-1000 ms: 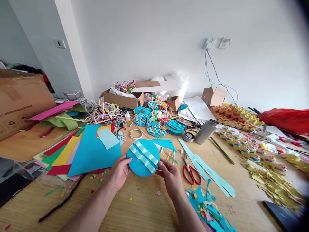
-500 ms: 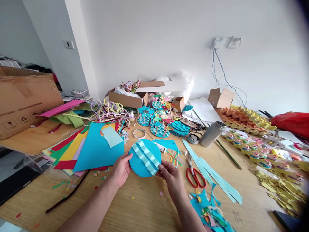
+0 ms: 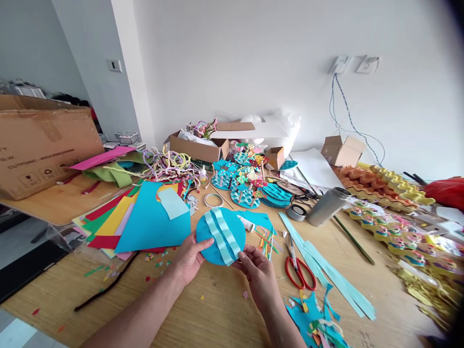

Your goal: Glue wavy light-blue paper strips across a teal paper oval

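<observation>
Both my hands hold a blue foam disc (image 3: 208, 241) with two pale wavy strips (image 3: 223, 237) running across it, just above the wooden table. My left hand (image 3: 188, 258) grips the disc's lower left edge, thumb on top. At the disc's lower right edge, my right hand (image 3: 257, 270) pinches it where the strips end. A stack of coloured foam sheets (image 3: 141, 222) lies just left of the disc. Red-handled scissors (image 3: 299, 273) lie to the right of my right hand.
Finished blue discs with ornaments (image 3: 246, 186) sit behind, beside a tape roll (image 3: 213, 199), a steel flask (image 3: 328, 207) and cardboard boxes (image 3: 197, 147). Pale blue strips (image 3: 329, 270) and foam scraps (image 3: 315, 321) lie right. A large carton (image 3: 43, 140) stands left; yellow trays (image 3: 395, 181) far right.
The disc has turned a little in my hands, so the strips run more upright. The camera has shifted left, sliding everything rightward in view.
</observation>
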Action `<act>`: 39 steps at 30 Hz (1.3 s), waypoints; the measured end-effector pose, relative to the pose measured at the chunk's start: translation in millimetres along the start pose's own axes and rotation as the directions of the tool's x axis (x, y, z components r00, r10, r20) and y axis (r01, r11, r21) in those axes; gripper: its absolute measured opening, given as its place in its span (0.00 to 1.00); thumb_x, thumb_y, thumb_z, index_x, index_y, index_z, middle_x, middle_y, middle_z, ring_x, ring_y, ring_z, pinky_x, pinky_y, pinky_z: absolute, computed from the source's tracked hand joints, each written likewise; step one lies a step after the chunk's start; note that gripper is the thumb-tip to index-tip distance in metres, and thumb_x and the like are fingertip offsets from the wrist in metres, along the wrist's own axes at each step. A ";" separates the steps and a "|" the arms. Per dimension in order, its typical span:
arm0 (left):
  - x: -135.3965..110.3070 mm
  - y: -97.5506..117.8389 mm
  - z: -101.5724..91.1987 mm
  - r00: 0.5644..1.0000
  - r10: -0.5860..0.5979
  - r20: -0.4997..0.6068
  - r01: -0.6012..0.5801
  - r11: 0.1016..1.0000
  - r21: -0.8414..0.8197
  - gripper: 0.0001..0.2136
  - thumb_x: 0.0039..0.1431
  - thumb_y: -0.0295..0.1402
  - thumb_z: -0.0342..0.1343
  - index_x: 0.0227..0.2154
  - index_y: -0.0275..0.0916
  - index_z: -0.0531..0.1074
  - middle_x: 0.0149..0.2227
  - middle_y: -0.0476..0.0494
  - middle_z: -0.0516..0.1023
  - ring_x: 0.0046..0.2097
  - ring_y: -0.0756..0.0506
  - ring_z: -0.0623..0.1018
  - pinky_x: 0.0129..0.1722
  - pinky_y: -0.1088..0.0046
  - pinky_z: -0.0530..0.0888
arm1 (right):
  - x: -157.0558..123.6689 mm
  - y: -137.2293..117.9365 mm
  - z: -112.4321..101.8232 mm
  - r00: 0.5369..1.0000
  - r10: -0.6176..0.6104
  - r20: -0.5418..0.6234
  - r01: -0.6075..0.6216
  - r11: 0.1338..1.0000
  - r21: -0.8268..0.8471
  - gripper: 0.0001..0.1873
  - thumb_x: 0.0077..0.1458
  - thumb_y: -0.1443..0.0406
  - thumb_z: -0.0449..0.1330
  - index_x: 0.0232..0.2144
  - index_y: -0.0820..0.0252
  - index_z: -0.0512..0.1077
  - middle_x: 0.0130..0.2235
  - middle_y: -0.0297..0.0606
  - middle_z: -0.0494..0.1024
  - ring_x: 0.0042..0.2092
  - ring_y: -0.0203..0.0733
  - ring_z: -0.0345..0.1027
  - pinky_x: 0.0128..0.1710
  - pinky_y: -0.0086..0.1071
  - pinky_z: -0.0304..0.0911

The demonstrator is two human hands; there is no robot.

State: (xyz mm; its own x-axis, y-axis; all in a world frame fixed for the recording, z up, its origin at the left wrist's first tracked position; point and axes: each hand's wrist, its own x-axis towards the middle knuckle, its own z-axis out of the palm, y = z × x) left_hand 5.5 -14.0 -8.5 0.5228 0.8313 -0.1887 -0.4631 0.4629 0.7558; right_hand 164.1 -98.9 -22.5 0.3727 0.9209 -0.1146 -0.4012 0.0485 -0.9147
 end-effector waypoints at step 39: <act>-3.3 3.5 1.3 0.996 -0.059 0.060 0.056 0.997 0.061 0.22 0.47 0.25 0.63 0.47 0.38 0.70 0.46 0.40 0.78 0.47 0.40 0.78 0.44 0.64 0.75 | -2.1 -2.8 5.3 1.000 0.005 0.016 -0.003 0.996 -0.085 0.23 0.44 0.50 0.67 0.34 0.61 0.69 0.29 0.35 0.77 0.29 0.39 0.74 0.29 0.32 0.69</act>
State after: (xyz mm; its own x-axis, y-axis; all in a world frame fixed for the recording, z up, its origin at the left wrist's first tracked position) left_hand 3.1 -15.5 -4.3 0.5914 0.7824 -0.1951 -0.3893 0.4889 0.7807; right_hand 160.0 -98.9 -17.6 0.3570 0.9273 -0.1126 -0.3300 0.0125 -0.9439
